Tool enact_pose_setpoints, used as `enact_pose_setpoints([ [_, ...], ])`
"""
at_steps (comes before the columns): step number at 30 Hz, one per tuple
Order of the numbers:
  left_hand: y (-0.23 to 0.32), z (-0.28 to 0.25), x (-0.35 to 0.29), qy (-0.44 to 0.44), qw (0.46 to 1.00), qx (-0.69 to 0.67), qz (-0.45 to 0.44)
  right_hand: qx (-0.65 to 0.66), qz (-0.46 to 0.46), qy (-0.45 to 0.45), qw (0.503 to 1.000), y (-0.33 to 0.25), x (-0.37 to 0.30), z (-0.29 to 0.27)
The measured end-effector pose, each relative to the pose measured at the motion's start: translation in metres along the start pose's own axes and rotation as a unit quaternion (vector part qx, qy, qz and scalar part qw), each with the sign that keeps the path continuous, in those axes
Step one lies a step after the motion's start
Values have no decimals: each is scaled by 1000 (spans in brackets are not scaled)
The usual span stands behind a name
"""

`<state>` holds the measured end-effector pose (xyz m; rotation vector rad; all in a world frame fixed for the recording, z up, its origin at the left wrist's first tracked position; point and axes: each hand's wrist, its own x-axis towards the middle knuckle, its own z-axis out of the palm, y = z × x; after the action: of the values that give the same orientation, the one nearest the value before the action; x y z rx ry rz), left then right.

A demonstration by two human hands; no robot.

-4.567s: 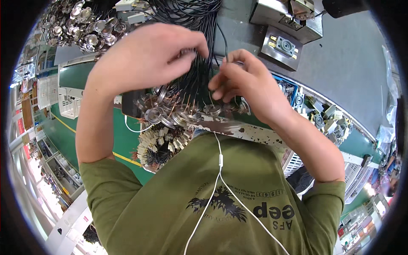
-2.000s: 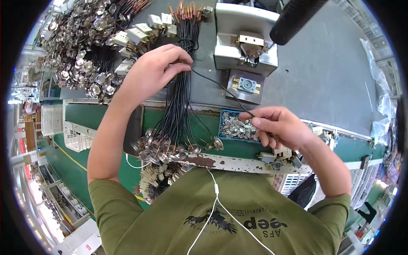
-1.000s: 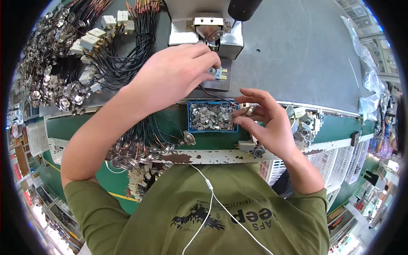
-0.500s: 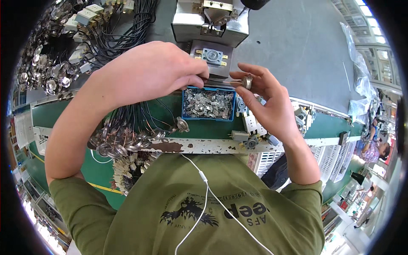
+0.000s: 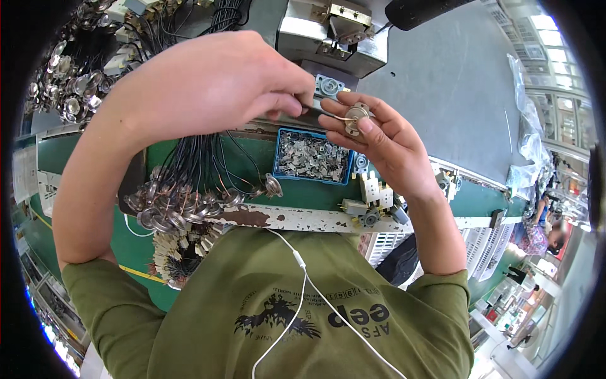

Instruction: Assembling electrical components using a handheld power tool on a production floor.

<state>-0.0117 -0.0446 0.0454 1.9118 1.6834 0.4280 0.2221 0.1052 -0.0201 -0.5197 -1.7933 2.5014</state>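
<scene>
My right hand (image 5: 394, 142) is closed on a round metal disc (image 5: 356, 114) with side tabs, the thumb pressed on it and the other fingers beneath. A thin wire (image 5: 331, 116) runs from the disc to my left hand (image 5: 271, 88), whose thumb and forefinger pinch its dark part. Below both hands stands a blue tray (image 5: 312, 179) filled with small metal pieces (image 5: 312, 155). Just beyond my fingers, a grey block with a round centre (image 5: 329, 86) sits on a metal fixture, partly hidden by my left hand.
A metal press (image 5: 334, 38) stands at the far middle, with a black cylinder (image 5: 429, 9) beside it. Bundled black wires with metal discs (image 5: 180, 202) hang at the near left; more pile at the far left. White and grey blocks (image 5: 372, 196) lie right of the tray.
My right hand has turned the disc from edge-on so that its face shows, with the thumb on it. Both hands have risen slightly in the picture. My left hand keeps its pinch.
</scene>
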Motion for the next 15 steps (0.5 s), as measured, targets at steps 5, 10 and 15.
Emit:
enact_pose_setpoints([
  [5, -13, 5, -2, 66, 996, 44, 46, 55, 29, 3, 998, 1, 7, 2],
  [10, -10, 5, -5, 66, 995, 72, 13, 32, 3, 15, 999, 0, 11, 7],
  [15, -6, 13, -4, 79, 994, 74, 24, -285, -184, 186, 922, 12, -7, 23],
])
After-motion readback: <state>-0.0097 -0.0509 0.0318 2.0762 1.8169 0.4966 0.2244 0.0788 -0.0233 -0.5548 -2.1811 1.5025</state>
